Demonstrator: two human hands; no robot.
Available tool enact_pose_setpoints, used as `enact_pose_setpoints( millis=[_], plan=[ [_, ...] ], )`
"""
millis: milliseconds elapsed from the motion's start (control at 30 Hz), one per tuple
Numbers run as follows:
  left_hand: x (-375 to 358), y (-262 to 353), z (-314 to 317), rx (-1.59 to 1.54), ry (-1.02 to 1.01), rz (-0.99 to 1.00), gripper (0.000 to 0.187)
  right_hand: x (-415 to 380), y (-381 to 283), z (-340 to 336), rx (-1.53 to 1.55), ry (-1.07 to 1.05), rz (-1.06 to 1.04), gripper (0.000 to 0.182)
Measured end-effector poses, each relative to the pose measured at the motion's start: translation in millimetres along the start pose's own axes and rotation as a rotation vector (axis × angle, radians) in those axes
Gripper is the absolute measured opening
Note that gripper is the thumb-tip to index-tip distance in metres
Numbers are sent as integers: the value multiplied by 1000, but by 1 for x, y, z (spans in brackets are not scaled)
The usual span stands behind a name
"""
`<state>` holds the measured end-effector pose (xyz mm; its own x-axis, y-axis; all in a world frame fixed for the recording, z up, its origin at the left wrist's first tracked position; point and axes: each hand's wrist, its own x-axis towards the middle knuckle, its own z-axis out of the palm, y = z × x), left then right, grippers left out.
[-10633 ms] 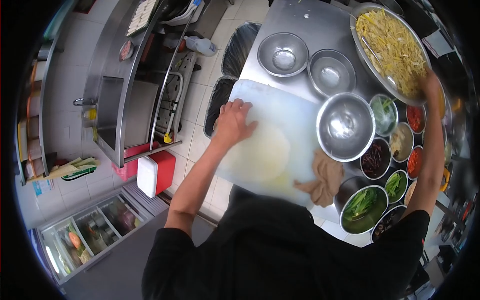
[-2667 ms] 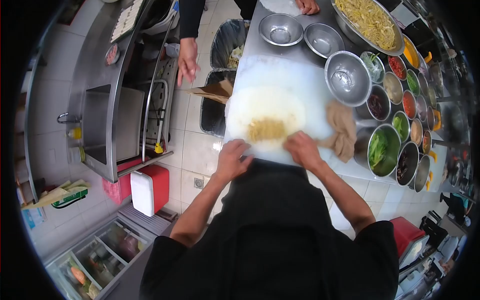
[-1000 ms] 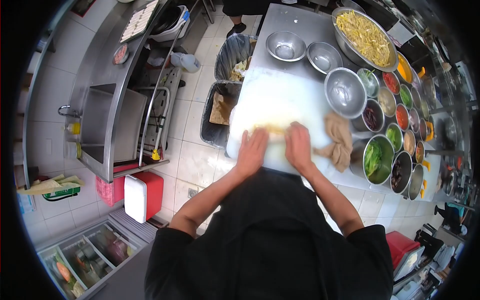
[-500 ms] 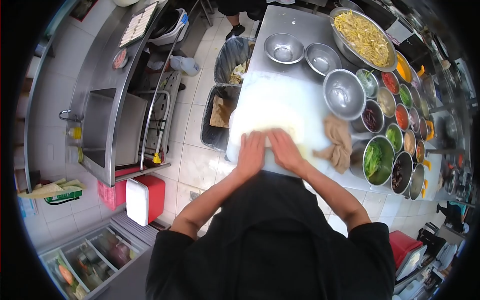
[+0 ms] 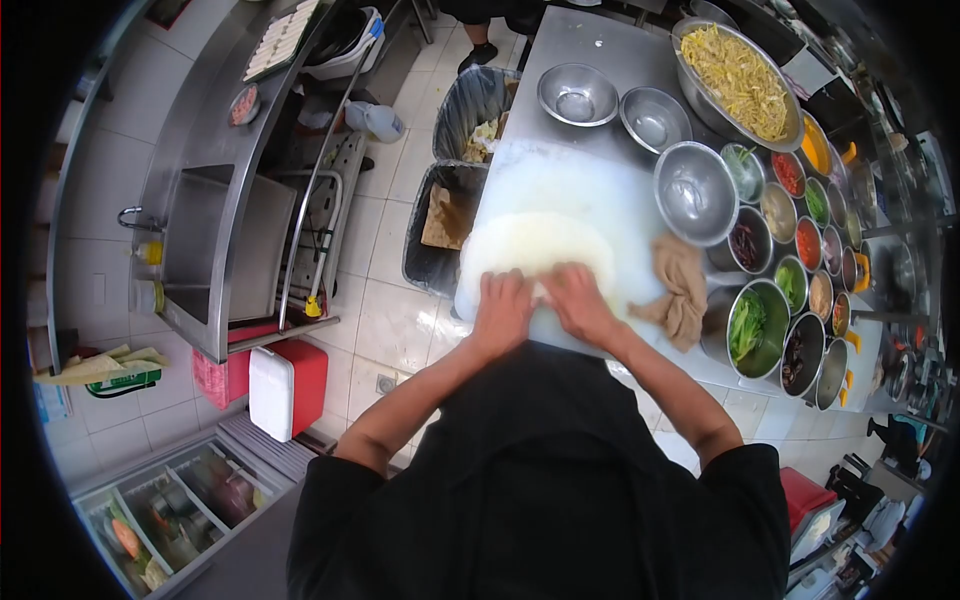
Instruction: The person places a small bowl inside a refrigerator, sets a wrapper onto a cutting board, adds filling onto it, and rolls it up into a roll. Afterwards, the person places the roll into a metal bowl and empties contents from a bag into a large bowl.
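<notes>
A pale, thin round sheet [image 5: 540, 236] lies on the white cutting board [image 5: 545, 165]. At its near edge, my left hand [image 5: 503, 308] and my right hand [image 5: 578, 300] are side by side with their thumbs close together. The fingers of both hands are bent over the edge of the sheet and grip it. Some filling may lie between the hands, but it is too small to make out. A crumpled brown cloth [image 5: 680, 290] rests to the right of my right hand.
Steel bowls [image 5: 577, 95] stand behind the board. Farther right are a large bowl of yellow shreds [image 5: 735, 80] and several pots of ingredients, one with green leaves [image 5: 747, 325]. Lined bins [image 5: 445, 262] stand left of the table. Someone's leg [image 5: 478, 40] shows at the top.
My fingers have curled inward on the near edge of the sheet, and my right hand has shifted slightly. The whole view has moved a little.
</notes>
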<state>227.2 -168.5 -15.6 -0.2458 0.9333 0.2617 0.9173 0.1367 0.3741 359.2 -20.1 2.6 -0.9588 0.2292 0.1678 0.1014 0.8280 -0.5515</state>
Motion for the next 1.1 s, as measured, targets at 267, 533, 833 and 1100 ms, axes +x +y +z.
enact_pose_setpoints(
  millis=[267,533,833,1100],
  plan=[
    [14,-12,-6,-94,-73,-34,31,7,15,4,220,118,40,27],
    [20,-19,-6,-189,-38,-59,20,18,16,0,270,141,94,12],
    [25,-12,-11,-65,10,-111,18,30,13,-6,337,51,304,12],
    [24,9,-16,39,99,-11,42,30,13,6,298,180,334,10]
  ],
)
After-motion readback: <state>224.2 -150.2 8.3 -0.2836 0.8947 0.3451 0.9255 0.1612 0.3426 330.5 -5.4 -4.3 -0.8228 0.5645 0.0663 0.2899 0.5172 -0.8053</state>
